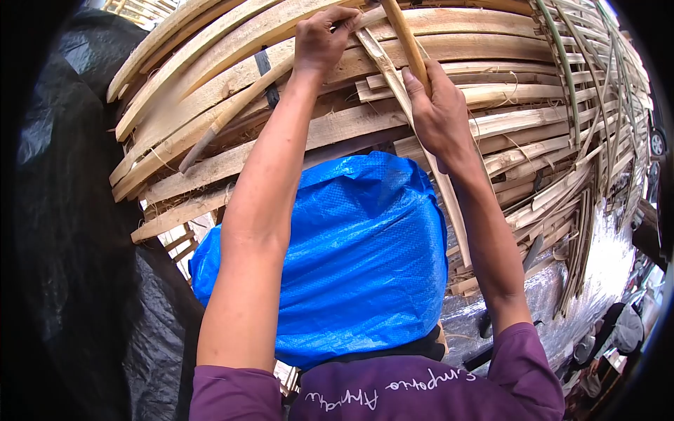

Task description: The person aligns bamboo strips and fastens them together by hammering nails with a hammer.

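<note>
Right hand [442, 109] grips a round tan wooden handle [405, 41], likely stiff, best held there; left hand [319, 43] curled, contents unclear

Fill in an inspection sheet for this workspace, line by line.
Surface: slats lie stacked in uneven, roughly parallel rows.
Job's things: a strip slants down past the right arm; a wooden handle rises beside its upper part.
Clutter: a dark-ended tool lies across the slats; thin strips hang at the right.
Hands: right hand closed around the handle; left hand near the strip's upper end, grip unclear.
Cables: nothing seen.
Surroundings: black sheet at left, blue tarp in front of the wearer, silvery sheet and a wheel at right.
</note>
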Motion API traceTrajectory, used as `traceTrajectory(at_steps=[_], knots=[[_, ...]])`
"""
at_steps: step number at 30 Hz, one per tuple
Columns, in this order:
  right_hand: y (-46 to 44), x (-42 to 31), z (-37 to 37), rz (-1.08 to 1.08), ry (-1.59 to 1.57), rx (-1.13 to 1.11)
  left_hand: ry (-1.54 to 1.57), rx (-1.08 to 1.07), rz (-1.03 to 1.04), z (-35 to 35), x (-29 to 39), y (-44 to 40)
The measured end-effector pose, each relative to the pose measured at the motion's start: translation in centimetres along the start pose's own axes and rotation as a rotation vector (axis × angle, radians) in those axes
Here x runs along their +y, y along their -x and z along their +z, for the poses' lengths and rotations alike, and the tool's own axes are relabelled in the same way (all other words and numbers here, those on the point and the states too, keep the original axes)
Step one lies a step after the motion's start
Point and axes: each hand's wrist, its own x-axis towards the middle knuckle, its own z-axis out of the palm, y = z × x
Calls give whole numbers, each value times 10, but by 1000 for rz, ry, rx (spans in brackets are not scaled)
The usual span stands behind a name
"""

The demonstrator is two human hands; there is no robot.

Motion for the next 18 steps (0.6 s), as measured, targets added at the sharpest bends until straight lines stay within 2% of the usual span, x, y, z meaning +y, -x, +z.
traceTrajectory(at_steps=[4, 13, 18], knots=[[4, 1, 0, 32, -3, -3, 36, -15, -70, 0, 1, 1], [6, 3, 3, 21, -22, -4, 24, 54, 17, 4, -5, 0], [7, 2, 6, -4, -25, 12, 28, 34, -33, 3, -6, 1]])
